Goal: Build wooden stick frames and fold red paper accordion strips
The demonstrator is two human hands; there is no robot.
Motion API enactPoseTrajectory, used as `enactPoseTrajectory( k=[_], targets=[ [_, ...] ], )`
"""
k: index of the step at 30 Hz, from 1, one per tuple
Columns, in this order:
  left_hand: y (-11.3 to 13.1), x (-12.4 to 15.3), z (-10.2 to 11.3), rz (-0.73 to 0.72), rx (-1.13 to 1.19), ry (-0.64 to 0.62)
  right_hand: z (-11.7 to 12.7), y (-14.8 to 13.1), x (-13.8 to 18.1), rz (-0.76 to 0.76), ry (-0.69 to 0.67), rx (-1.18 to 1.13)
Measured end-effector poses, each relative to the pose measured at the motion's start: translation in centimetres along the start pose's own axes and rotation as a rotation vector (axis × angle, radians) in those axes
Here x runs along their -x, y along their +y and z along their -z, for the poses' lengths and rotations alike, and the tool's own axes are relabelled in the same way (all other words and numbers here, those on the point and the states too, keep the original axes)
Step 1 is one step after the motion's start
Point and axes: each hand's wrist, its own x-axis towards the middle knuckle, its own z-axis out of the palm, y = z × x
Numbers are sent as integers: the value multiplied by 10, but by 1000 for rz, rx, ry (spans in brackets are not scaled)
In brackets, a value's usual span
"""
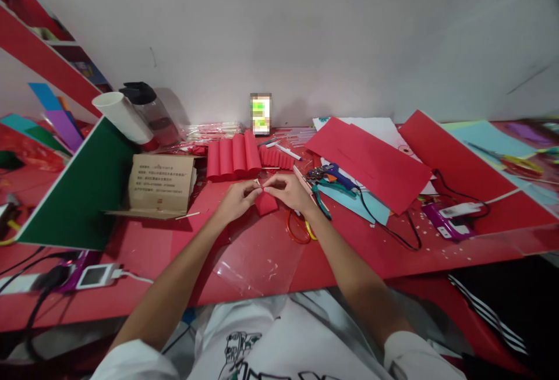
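My left hand [239, 199] and my right hand [288, 190] meet at the middle of the red table, fingertips pinched together. Between them is a small piece of red paper [265, 203], which hangs below the fingers. A tiny white bit shows at the left fingertips, too small to name. Just beyond the hands stands red paper folded in rounded waves [233, 156], with narrower pleated red paper [278, 157] beside it. Scissors with red and yellow handles [297, 228] lie partly under my right wrist.
A cardboard box [161, 185] and a green board [82, 188] stand at left. To the right lie a blue glue gun [338, 175], teal-handled pliers [322, 202], red sheets [371, 162] and a purple power strip [448, 222]. A lit phone [261, 113] leans against the white partition [279, 48].
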Motion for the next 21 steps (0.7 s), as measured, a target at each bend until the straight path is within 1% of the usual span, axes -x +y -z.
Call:
enactPoseTrajectory(
  k=[4,9,11,15,17,19,21],
  targets=[
    [-1,0,0,44,17,15,-1,1,0,-4,10,22],
    [-6,-1,-2,73,117,-6,-2,5,0,-40,49,5],
    [-8,-2,-3,87,130,6,-2,6,0,-45,67,5],
    [-10,-2,-5,109,40,63,-5,5,0,-32,102,48],
    [-10,-2,-4,93,-37,86,-8,3,0,-27,112,86],
    [-9,-1,-2,59,-104,85,-9,0,1,-32,103,112],
    [-7,0,0,39,-137,65,-9,-2,1,-34,67,95]
  ],
)
